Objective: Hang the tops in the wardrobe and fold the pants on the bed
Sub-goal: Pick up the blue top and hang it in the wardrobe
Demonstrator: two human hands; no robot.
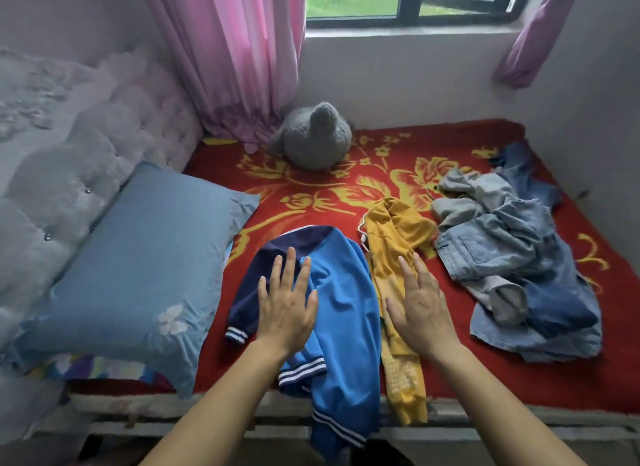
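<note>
A blue and navy jacket [343,313] with white-striped cuffs lies crumpled on the red bed cover [450,368], its hem hanging over the near edge. My left hand [285,302] is stretched out flat over its navy sleeve, fingers straight and spread. A yellow garment [398,237] with a white drawstring lies just right of the jacket. My right hand [420,309] is held flat above it, fingers straight. Farther right sits a heap of denim and grey clothes [519,254]. Neither hand holds anything. No wardrobe is in view.
A blue pillow [138,268] leans on the padded grey headboard [62,174] at the left. A grey plush toy [315,138] sits at the back by the pink curtain [228,56]. The window [408,1] and wall close the far side.
</note>
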